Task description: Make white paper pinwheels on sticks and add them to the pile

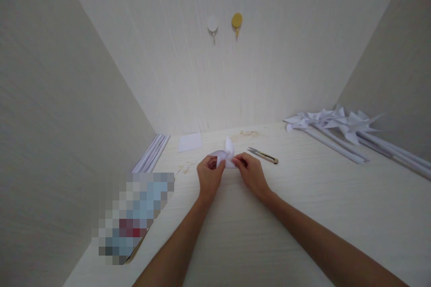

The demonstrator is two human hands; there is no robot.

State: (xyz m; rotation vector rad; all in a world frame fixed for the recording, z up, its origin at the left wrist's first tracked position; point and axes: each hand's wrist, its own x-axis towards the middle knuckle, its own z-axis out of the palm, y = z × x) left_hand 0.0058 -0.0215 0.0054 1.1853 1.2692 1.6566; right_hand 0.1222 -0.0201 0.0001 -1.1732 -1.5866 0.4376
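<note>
Between my two hands is a white paper pinwheel (229, 147), its blades curled inward and one point standing up. My left hand (209, 175) pinches its left side, thumb on the near face. The fingertips of my right hand (251, 170) are closed on its right edge, close to the centre. Whether a pin or other small piece is in the fingers is too small to tell. Just right of my right hand lie thread snips (264, 155), blades pointing left. A square of white paper (190, 142) rests on the table behind my left hand.
Finished paper pinwheels on sticks (336, 121) are piled at the back right. Rolled paper sticks (151, 152) lie at the back left, near a blurred-out object (141, 215). Small bits (249, 133) are scattered by the back wall, which carries a white hook (212, 24) and yellow hook (237, 21).
</note>
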